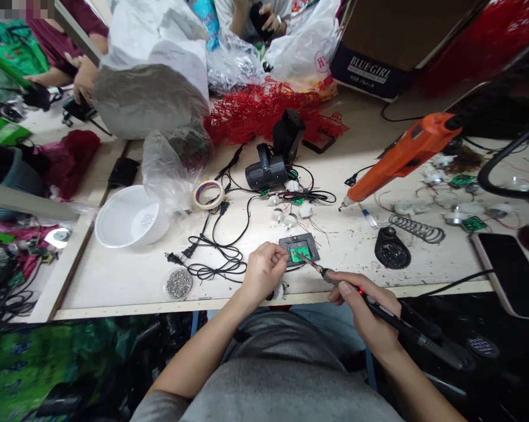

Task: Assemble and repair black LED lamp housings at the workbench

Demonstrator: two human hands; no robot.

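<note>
A small green circuit board (300, 253) lies within a dark grey square frame (314, 247) near the table's front edge. My right hand (365, 305) is wrapped round a soldering iron (381, 310), whose tip reaches the board from the right. At the frame's left side is my left hand (268, 266), its fingers pinched together; what they hold, if anything, is too small to make out. Partly hidden below the left hand is a small white and black part (278, 291). Just behind the frame sit several small white motors (289, 220) with thin wires.
An orange electric screwdriver (400, 155) hangs at the right, above a spring (417, 228) and a phone (512, 272). Black cords (220, 258), a white bowl (130, 218), a dish of screws (178, 284) and a tape roll (208, 194) occupy the left. Other people work across the table.
</note>
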